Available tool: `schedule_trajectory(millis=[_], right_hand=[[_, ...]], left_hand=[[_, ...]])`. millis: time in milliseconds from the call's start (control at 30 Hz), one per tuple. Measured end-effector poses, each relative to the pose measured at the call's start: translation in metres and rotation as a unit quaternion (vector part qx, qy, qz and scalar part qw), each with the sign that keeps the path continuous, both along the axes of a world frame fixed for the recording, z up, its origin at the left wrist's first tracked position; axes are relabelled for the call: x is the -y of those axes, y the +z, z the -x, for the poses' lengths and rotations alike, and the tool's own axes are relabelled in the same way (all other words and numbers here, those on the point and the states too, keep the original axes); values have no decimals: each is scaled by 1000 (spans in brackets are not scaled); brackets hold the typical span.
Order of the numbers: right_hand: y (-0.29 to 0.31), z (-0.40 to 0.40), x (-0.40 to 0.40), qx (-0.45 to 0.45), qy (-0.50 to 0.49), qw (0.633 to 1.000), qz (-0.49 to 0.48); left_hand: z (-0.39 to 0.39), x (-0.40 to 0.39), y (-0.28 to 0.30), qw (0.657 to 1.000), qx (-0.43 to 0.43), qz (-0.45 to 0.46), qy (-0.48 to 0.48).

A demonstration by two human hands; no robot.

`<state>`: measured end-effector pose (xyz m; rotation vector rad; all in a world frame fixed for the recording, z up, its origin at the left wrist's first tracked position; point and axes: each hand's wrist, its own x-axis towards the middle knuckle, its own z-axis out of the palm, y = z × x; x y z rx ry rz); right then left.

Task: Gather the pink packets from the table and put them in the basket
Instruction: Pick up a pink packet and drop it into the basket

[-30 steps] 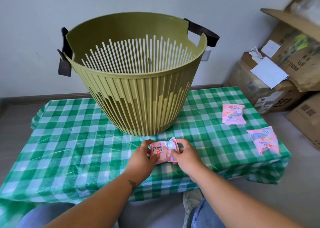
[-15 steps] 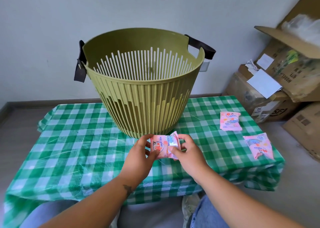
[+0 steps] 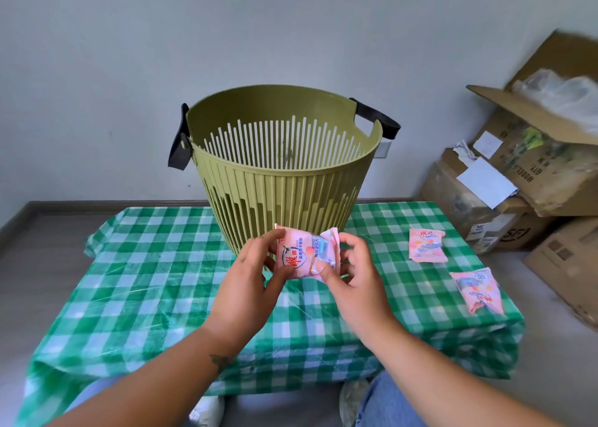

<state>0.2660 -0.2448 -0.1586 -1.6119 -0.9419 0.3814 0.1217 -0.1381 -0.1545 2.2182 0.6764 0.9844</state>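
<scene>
Over the last second I see both hands have raised the held pink packet (image 3: 305,255) off the counter (image 3: 155,264) to the basket (image 3: 281,180) wall; left hand (image 3: 250,272) and right hand (image 3: 352,276) fingers pinch its ends. Judged next: over the rim. 2 packets (image 3: 427,245) remain lying at right.

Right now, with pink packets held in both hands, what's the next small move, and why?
Probably lift the held packets up over the basket rim and drop them in. Both the left hand and right hand have them, below the rim. Two packets still lie on the table.
</scene>
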Motion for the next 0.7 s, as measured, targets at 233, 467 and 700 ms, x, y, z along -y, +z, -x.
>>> schedule_trajectory(millis=[233,467,700], right_hand=[[45,2,0,61,23,992,-105],[101,-3,-11,112,27,968,-224],[147,-16,-37,131,12,966,-223]], left_hand=[[9,-1,51,994,44,-101,3],[5,-10,106,979,106,-173,3],[-10,-33,148,976,121,-180,27]])
